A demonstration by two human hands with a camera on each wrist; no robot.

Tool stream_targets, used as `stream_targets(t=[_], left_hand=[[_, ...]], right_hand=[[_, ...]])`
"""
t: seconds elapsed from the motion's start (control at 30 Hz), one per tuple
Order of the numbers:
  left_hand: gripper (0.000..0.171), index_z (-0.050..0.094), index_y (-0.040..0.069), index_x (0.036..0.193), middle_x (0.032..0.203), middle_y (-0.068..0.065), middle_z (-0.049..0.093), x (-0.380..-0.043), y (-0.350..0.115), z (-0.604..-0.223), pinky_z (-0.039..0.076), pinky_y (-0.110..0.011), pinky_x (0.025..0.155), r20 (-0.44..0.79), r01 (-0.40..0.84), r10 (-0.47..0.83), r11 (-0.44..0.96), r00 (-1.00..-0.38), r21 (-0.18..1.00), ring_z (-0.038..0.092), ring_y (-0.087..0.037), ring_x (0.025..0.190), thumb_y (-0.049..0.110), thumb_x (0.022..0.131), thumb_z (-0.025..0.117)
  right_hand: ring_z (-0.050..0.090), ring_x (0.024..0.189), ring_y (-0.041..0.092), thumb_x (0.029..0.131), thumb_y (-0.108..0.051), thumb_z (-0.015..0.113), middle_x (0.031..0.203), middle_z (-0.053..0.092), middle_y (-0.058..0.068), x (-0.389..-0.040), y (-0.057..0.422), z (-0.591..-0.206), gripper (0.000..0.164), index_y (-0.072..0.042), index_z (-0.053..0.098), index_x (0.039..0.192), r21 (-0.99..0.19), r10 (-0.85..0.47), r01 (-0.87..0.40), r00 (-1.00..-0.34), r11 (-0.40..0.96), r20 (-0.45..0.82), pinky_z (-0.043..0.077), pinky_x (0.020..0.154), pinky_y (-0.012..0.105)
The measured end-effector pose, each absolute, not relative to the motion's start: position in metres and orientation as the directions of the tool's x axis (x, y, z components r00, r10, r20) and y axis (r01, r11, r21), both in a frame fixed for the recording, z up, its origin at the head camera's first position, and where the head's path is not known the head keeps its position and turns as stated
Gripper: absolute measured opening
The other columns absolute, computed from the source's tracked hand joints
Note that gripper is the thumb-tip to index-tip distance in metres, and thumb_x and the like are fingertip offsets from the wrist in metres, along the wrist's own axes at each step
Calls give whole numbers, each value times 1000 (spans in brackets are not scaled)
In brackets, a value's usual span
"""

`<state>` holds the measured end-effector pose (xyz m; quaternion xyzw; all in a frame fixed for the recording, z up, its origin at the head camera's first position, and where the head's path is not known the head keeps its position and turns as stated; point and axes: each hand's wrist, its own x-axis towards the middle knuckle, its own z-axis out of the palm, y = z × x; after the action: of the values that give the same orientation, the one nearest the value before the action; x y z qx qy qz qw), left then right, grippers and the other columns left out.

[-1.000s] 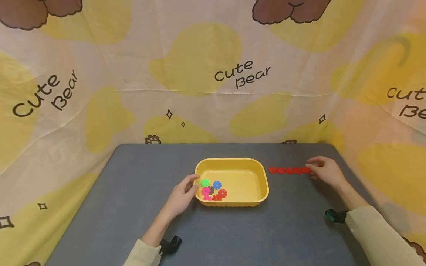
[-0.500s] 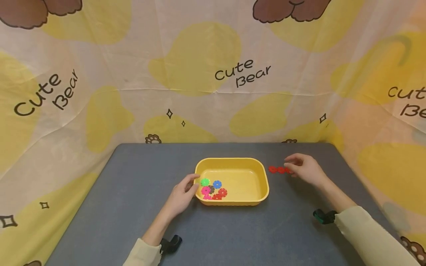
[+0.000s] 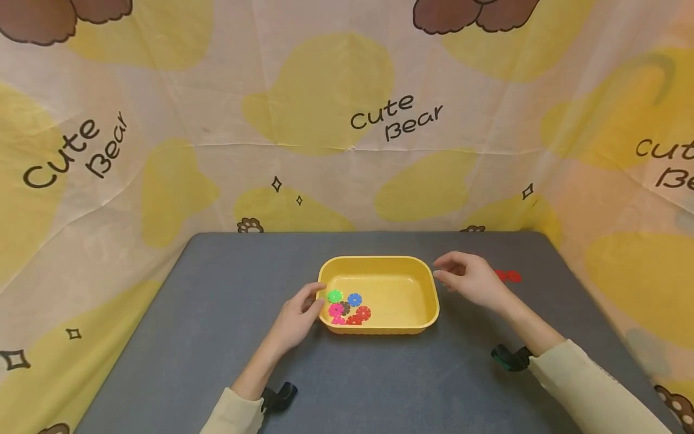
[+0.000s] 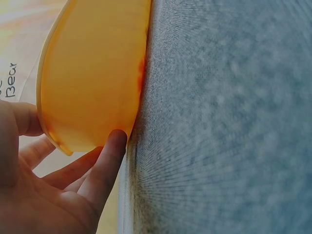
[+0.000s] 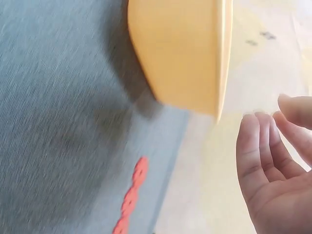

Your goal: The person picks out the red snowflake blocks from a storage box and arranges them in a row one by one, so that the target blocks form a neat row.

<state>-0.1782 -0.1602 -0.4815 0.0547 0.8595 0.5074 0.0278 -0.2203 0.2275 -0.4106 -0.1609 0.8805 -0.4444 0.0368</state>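
In the head view my left hand (image 3: 295, 314) grips the left end of a yellow plastic tray (image 3: 377, 331); the left wrist view has fingers against the tray's rim and outer wall (image 4: 92, 73). My right hand (image 3: 470, 279), fingers loosely bent and holding nothing, is by the tray's right rim. The right wrist view shows a gap between its fingertips and the tray (image 5: 180, 53). Behind that hand, a row of joined red snowflake-shaped plastic discs (image 3: 512, 276) lies on the table, partly hidden; several of them (image 5: 129, 200) show in the right wrist view.
Loose toothed discs lie in the tray's left part: green (image 3: 335, 296), blue (image 3: 355, 299), pink (image 3: 336, 310), a dark one and red ones (image 3: 363, 313). The grey table (image 3: 244, 259) ends at a patterned cloth (image 3: 325, 120) behind and at both sides.
My right hand has moved left from the right end of the red row, over it, to the tray's right rim. The row stays on the table. My left hand and the tray have hardly moved.
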Motion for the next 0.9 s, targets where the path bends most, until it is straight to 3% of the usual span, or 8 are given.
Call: stream_targets(t=[0.1,0.27,0.57,0.9], left_hand=[[37,57,20,140,133,-10,64,-178,-161,-481,56,-45,90,10,69,125,474,-992,878,65,-25,116,28,104,60],[37,58,21,139,132,-10,64,-178,-160,-481,55,-46,90,12,70,125,472,-992,879,65,-26,117,28,103,61],[37,57,20,140,134,-11,64,-179,-160,-481,56,-46,91,2,59,120,468,-993,882,64,-27,119,27,104,60],[37,58,20,140,131,-11,65,-179,-160,-481,56,-45,89,9,66,125,462,-992,885,65,-26,117,27,104,60]], right_hand=[[68,80,34,96,-13,72,97,69,12,-217,217,-410,27,0,68,119,-798,-340,-271,-936,538,88,59,66,38],[64,80,23,95,-17,73,93,69,2,-214,200,-411,22,-6,72,114,-768,-377,-331,-918,548,126,56,67,31],[62,82,13,93,-19,76,88,67,-7,-214,167,-419,15,-13,74,107,-735,-469,-412,-871,539,144,54,73,32],[59,79,10,90,-14,78,85,65,-9,-218,134,-437,17,-6,75,104,-713,-560,-480,-815,511,148,51,74,29]])
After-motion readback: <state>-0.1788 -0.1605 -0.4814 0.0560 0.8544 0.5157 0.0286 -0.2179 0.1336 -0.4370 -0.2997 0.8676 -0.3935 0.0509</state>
